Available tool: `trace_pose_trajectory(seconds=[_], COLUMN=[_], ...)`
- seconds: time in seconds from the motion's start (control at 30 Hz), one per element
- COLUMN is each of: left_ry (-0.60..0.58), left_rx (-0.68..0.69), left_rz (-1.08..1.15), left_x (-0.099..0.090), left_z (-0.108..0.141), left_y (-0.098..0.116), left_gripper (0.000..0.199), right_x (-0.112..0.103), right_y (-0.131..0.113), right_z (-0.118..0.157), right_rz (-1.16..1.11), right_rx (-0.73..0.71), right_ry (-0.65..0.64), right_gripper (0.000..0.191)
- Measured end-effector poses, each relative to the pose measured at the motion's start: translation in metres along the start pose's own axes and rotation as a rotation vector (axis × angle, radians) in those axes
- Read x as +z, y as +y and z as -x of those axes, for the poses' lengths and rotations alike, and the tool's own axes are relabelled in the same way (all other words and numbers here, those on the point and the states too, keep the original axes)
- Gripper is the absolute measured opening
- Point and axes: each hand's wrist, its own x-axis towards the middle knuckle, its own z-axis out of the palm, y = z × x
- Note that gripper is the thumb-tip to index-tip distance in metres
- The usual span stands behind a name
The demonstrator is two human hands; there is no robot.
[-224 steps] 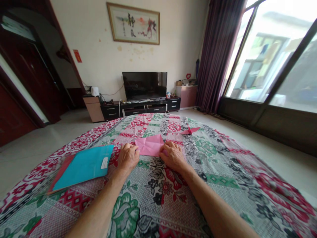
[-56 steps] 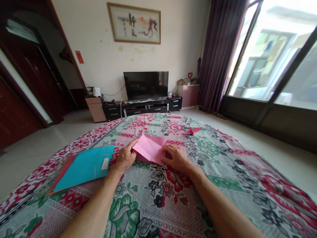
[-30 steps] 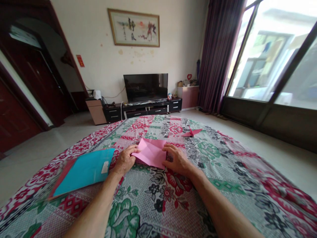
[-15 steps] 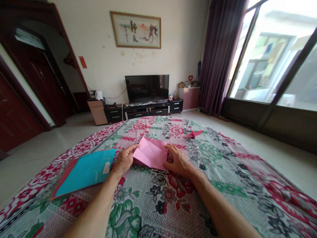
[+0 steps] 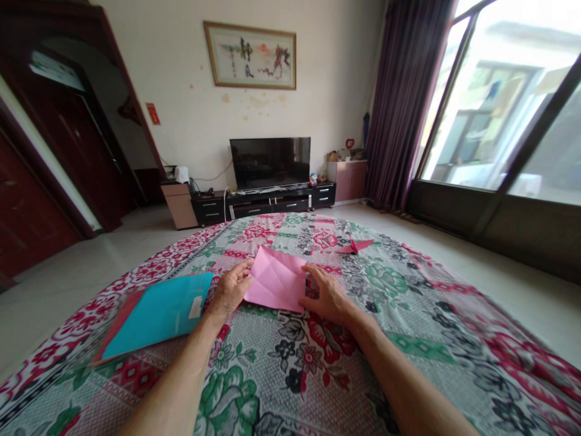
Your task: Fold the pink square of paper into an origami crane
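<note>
Well, a thin, creased pink paper sheet [image 5: 276, 280] is between the hands, maybe so both can steady it. The right hand [image 5: 329, 298] is open, finger and thumb apart at its edge. I can't tell if the left hand [image 5: 228, 292] pinches it. Beyond the right hand, a pointy red folded-paper shape [image 5: 354, 247] sits on flowery cloth [image 5: 272, 387].

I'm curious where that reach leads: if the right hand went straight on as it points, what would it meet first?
The right hand would likely meet the pink paper first, right at its fingertips; whether they touch is unclear from this view.
</note>
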Motion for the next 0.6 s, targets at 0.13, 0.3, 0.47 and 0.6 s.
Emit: trace_pose_trajectory(seconds=[0.13, 0.3, 0.47, 0.6], left_ry=[0.011, 0.053, 0.073, 0.091], left_rx=[0.027, 0.053, 0.042, 0.055], left_rz=[0.008, -0.036, 0.058, 0.048], left_x=[0.000, -0.003, -0.004, -0.004], left_z=[-0.002, -0.005, -0.004, -0.005], left_y=[-0.003, -0.009, -0.012, -0.013], left_gripper=[0.057, 0.057, 0.067, 0.066], right_x=[0.000, -0.001, -0.001, 0.001], right_y=[-0.004, -0.005, -0.004, -0.008], right_z=[-0.001, -0.003, -0.009, -0.013], right_rz=[0.038, 0.047, -0.019, -0.116], right_rx=[0.040, 0.066, 0.092, 0.058], right_ry=[-0.011, -0.004, 0.044, 0.051], right_gripper=[0.073, 0.073, 0.069, 0.065])
